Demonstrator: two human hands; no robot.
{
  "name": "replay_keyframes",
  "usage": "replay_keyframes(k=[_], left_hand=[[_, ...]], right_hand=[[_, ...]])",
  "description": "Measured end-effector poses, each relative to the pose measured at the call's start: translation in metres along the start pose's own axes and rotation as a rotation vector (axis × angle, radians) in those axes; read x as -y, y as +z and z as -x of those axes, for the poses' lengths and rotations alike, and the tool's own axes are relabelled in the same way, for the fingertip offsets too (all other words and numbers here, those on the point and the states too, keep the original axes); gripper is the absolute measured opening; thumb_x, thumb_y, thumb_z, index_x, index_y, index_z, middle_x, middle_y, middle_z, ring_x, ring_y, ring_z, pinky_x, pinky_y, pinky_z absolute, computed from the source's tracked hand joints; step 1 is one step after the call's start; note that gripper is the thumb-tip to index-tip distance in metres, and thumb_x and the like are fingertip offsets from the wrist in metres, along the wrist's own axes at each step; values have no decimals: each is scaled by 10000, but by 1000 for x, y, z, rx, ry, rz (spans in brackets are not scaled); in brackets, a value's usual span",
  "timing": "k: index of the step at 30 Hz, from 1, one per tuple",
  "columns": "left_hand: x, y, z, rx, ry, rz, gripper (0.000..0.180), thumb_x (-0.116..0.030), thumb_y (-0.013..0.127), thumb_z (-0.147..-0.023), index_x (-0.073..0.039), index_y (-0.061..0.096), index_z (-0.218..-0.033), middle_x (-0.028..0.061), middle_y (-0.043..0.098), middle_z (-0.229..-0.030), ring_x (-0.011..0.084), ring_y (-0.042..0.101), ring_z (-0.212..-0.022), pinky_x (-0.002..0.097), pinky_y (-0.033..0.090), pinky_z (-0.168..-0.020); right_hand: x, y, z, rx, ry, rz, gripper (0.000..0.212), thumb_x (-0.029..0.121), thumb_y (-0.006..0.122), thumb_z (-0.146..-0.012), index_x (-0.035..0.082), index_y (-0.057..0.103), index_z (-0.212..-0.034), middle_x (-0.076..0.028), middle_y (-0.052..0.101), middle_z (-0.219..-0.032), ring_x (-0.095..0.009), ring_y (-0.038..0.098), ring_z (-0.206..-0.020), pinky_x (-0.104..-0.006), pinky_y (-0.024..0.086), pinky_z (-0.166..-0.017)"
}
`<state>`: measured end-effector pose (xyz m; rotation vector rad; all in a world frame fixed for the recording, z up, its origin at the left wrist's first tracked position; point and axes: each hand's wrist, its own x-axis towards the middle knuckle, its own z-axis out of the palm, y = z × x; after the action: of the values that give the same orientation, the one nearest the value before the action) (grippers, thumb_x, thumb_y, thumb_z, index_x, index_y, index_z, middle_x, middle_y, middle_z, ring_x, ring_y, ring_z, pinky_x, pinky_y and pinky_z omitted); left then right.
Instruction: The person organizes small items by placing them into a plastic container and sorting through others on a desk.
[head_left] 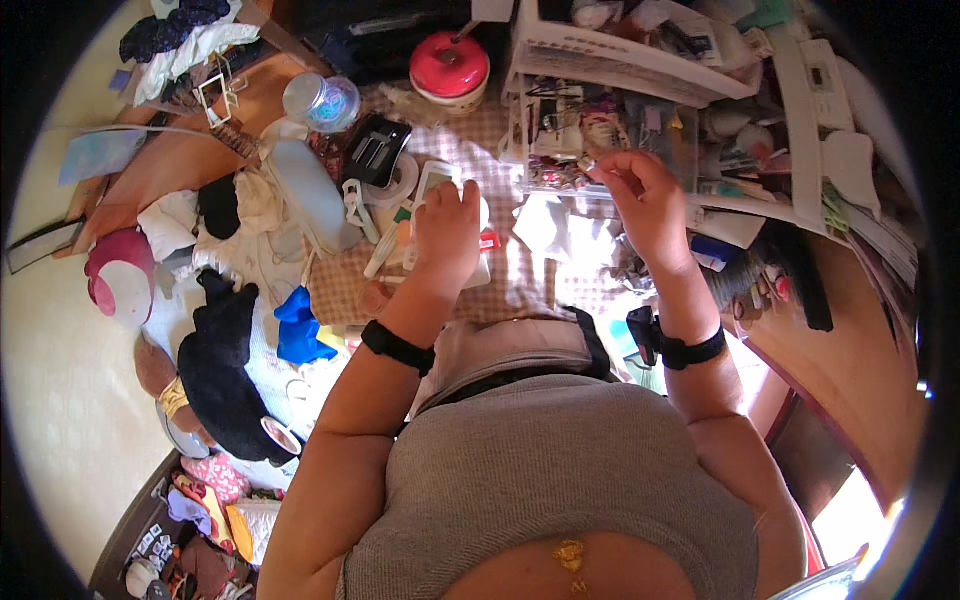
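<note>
The right hand (648, 205) is at the near edge of the open drawer (683, 160), thumb and forefinger brought narrowly together on a small pale piece (592, 172); it is too small to make out. Its other fingers curl behind and are partly hidden. The drawer's contents are a jumble of small things, hard to tell apart, and the hand covers some of them.

The left hand (446, 235) is back-up over the middle of the table (340, 278), fingers bent. It covers much of a white flat thing (440, 173), whose far end shows past the fingers; whether the hand grips it or only rests there, I cannot tell. A red item (489, 241) pokes out beside the wrist, the rest out of sight.

Toward the table's left edge, a black case (378, 150) partly covers a roll of tape (391, 184). Near the far edge is a tub with a red lid (449, 68). Between the hands, glare washes out a white sheet (542, 228) and the cloth's checks. The torso (560, 470) hides part of the near edge.
</note>
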<state>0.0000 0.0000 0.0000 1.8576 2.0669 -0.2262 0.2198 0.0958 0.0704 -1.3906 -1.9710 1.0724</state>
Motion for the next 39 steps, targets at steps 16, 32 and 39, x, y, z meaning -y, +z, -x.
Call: replay_keyframes(k=[16, 32, 39], left_hand=[[-83, -102, -46, -380, 439, 313, 727, -235, 765, -612, -3, 448, -1224, 226, 495, -1126, 373, 495, -1046, 419, 436, -902], [-118, -72, -93, -352, 577, 416, 524, 7, 688, -661, 37, 500, -1150, 212, 500, -1178, 387, 491, -1086, 387, 447, -895], [-112, -64, -84, -443, 484, 488, 380, -45, 712, -627, 55, 560, -960, 192, 529, -1090, 373, 497, -1046, 391, 446, -865]], right_hand=[[-35, -14, -14, -190, -212, 571, 258, 77, 635, -702, 95, 661, -958, -88, 596, -946, -304, 525, -929, -389, 423, -827], [-64, -27, -10, -255, -218, 449, 487, 174, 694, -685, 92, 578, -1151, -117, 530, -1195, -317, 479, -1072, -408, 392, -936], [-49, -26, -6, -280, -204, 354, 380, 78, 669, -690, 68, 607, -1065, -114, 513, -1213, -343, 442, -1125, -420, 359, -975]])
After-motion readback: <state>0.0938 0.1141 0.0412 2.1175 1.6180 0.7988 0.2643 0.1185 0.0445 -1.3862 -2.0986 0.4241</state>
